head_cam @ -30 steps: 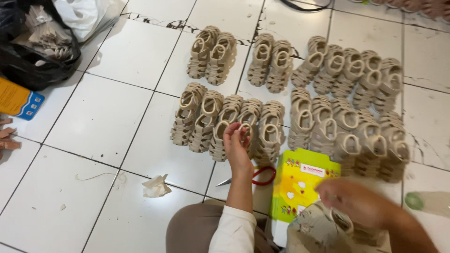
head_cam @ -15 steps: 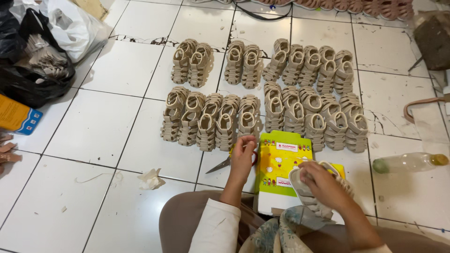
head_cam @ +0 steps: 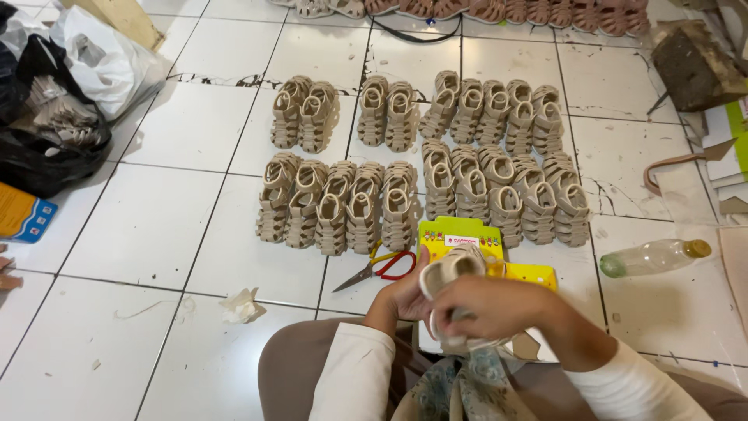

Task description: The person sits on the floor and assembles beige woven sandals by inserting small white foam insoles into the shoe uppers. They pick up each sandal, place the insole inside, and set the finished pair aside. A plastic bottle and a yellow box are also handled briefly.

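Note:
Both my hands hold one small beige strappy sandal (head_cam: pixel 450 270) just above my lap. My left hand (head_cam: pixel 399 298) grips its near left side. My right hand (head_cam: pixel 491 306) wraps over its lower part and hides most of the sole. Under the sandal lies a yellow cardboard box (head_cam: pixel 460 232) on the white tiled floor. Red-handled scissors (head_cam: pixel 379 267) lie just left of the box, close to my left hand. Rows of several matching beige sandals (head_cam: pixel 413 160) stand on the tiles beyond.
A crumpled paper scrap (head_cam: pixel 240 306) lies on the left tiles. An empty plastic bottle (head_cam: pixel 653 256) lies at the right. Black (head_cam: pixel 47 148) and white (head_cam: pixel 105 62) bags sit at the far left. Pinkish sandals (head_cam: pixel 499 9) line the top edge. A brown block (head_cam: pixel 693 62) and boxes stand at the top right.
My left hand has come back from the sandal rows to my lap. Both hands now hold one sandal over the yellow box. The view has tilted, showing more floor beyond.

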